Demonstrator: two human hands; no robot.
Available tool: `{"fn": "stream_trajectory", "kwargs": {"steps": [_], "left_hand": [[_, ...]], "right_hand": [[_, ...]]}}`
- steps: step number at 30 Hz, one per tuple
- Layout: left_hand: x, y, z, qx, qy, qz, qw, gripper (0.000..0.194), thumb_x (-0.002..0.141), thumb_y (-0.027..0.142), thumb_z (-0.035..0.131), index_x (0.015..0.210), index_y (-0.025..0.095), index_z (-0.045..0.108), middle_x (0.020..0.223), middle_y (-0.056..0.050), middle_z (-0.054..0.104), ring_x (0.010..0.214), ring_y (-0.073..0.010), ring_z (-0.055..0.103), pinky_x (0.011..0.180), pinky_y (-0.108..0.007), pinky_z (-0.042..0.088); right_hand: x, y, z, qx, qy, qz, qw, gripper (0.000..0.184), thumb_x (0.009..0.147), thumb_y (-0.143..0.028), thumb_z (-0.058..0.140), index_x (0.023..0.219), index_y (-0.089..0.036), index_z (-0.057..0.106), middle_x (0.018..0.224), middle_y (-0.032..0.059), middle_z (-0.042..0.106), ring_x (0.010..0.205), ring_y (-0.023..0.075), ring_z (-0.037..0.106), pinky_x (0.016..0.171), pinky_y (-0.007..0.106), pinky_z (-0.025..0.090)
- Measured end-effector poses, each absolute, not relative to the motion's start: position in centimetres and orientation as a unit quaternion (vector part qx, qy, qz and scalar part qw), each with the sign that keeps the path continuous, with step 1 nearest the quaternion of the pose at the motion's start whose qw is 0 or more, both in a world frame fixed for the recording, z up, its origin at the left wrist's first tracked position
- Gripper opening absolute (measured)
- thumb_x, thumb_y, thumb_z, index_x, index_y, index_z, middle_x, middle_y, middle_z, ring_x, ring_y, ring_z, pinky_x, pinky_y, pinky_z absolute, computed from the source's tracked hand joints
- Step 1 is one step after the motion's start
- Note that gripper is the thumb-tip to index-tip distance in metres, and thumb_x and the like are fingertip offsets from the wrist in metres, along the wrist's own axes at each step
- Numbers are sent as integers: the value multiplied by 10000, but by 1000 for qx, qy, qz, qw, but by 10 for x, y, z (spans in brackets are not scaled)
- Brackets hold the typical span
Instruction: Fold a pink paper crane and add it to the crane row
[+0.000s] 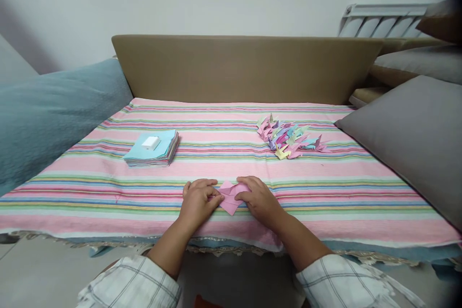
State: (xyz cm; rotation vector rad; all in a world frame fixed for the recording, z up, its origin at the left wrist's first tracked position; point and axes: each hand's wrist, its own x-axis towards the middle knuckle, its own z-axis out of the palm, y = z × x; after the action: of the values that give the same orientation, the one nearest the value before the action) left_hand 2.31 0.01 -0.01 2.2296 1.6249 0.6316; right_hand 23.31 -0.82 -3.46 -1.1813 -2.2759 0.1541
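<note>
L hand (199,202) and R hand (260,202): qty 2, grip of each pinching the same pink origami sheet (230,208) btwn thumb and fingers, near edge of the striped cloth (216,154), approx. centre. Sheet: qty 1, partly folded. Step in hand, as judged: mid-fold; next move prob. calls for edges aligned and crease pressed flat. Beyond, to L: 1 stack of coloured paper (151,155), sheet count can't be told; 1 small white box (150,143) resting on top. To R, well apart: 1 heap of folded paper cranes (279,137), mixed colours, overlapping, est. over 10, exact no. unverifiable. Far side: 1 brown backrest (245,70).
</note>
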Motion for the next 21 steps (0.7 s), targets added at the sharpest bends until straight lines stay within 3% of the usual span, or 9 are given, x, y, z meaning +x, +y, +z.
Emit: {"fn": "stream_trajectory", "kwargs": {"steps": [5, 12, 21], "left_hand": [[20, 2, -1, 779, 571, 201, 164, 102, 739, 328, 642, 671, 270, 689, 1162, -8, 634, 1121, -265, 509, 1020, -588, 203], [20, 4, -4, 789, 570, 181, 140, 134, 734, 331, 634, 634, 245, 660, 1207, -9, 607, 1141, -267, 490, 1018, -581, 207], [21, 3, -4, 801, 565, 167, 105, 139, 725, 320, 640, 620, 230, 643, 1208, -21, 606, 1128, -273, 498, 1001, -548, 257]], "right_hand": [[231, -11, -31, -450, -840, 91, 288, 257, 788, -105, 512, 893, -240, 703, 1258, 82, 511, 1168, 244, 416, 977, 441, 358], [225, -14, -31, -481, -814, 111, 306, 142, 806, -314, 584, 814, -230, 697, 1262, 90, 501, 1180, 262, 411, 976, 449, 347], [223, -14, -31, -497, -803, 123, 304, 122, 782, -315, 616, 807, -234, 703, 1272, 94, 497, 1178, 264, 413, 967, 453, 355]]}}
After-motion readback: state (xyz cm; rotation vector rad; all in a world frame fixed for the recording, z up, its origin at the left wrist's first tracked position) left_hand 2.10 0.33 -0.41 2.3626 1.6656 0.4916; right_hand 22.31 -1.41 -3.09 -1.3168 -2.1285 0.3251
